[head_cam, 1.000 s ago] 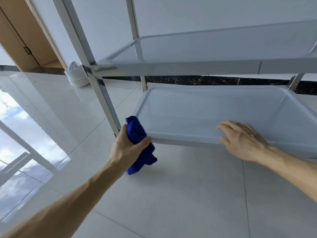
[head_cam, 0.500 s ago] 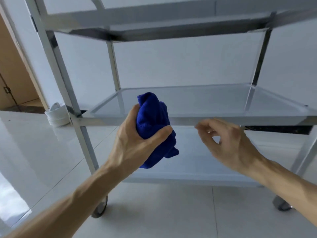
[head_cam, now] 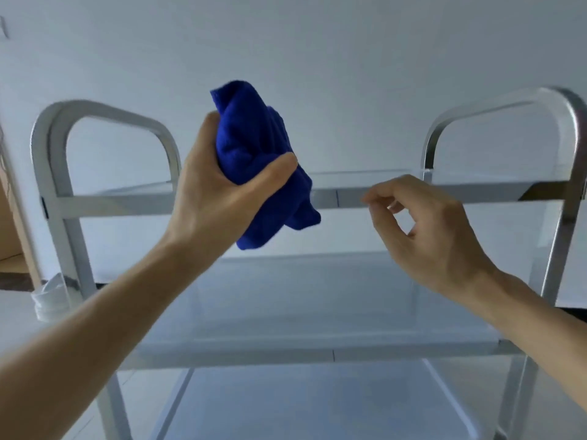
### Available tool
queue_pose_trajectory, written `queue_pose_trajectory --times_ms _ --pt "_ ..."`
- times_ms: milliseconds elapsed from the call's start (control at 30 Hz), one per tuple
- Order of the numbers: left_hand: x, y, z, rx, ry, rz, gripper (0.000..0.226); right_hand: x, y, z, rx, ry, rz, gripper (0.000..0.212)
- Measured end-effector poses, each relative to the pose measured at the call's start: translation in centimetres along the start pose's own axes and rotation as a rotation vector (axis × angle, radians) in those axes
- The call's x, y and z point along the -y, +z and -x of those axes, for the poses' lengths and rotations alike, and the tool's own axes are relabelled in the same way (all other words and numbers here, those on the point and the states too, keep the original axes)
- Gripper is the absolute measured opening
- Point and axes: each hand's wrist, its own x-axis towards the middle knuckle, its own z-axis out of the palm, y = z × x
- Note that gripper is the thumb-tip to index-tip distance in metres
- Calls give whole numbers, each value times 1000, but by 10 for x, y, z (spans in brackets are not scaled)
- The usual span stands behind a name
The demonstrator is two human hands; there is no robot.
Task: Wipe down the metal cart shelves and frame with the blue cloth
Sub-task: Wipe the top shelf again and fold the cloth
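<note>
A shiny metal cart (head_cam: 444,190) with three shelves and looped end handles stands in front of me against a white wall. My left hand (head_cam: 216,188) grips a bunched blue cloth (head_cam: 257,160), held in the air in front of the top shelf's front rail, apart from the metal. My right hand (head_cam: 425,230) hovers beside it with loosely curled fingers, empty, just in front of the same rail. The middle shelf (head_cam: 317,354) and part of the bottom shelf (head_cam: 317,408) show below my arms.
A white container (head_cam: 47,300) sits on the glossy tiled floor behind the cart's left post (head_cam: 63,236). A wooden door edge is at the far left. The cart's right handle loop (head_cam: 565,122) rises near the frame's right edge.
My view rose from the bottom shelf to the top of the cart. Both hands lifted: the left carried the cloth up from the bottom shelf corner, the right left the bottom shelf rim.
</note>
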Motion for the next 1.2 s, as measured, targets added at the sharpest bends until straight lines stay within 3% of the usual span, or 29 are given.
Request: queue_pose_trajectory --times_ms 133,233,300,367,467,767,1200 --pt "11 -4 -69 -14 5 -190 38 -10 0 -55 96 58 -1 13" --pt "37 -5 -98 170 2 -474 54 -21 7 -80 253 213 10 18" --pt "57 -7 -102 415 -8 -687 74 -28 8 -93 404 306 66 39" --pt "70 -13 -100 587 -107 -768 82 -31 7 -102 668 342 211 67" --pt "79 -26 -96 616 -216 -663 80 -31 9 -103 991 334 356 89" --pt "91 -40 -107 692 -206 -662 64 -20 15 -116 1045 416 381 66" --pt "176 -31 -153 736 -206 -537 61 -62 73 -140 1047 494 421 64"
